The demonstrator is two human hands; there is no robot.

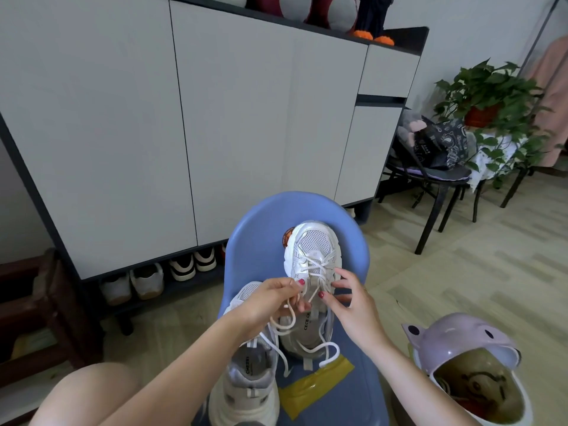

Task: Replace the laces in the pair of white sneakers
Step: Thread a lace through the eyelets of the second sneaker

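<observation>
Two white sneakers lie on a blue plastic chair [252, 241]. The farther sneaker [312, 250] points its toe away from me and carries a white lace [310, 267] threaded through its lower eyelets. My left hand [270, 298] pinches one strand of that lace above the tongue. My right hand [353, 305] rests on the shoe's right side, its thumb and fingertip at the other strand. Loose lace ends [325, 352] trail toward me over the seat. The nearer sneaker [249, 373] lies at the left, partly under my left forearm.
A yellow tape patch [316, 384] is on the seat. A lilac bin [467, 364] with its lid up stands at the right. A grey shoe cabinet [184, 133] with shoes beneath it fills the back. A dark chair with bags [436, 155] and a potted plant [488, 96] stand far right.
</observation>
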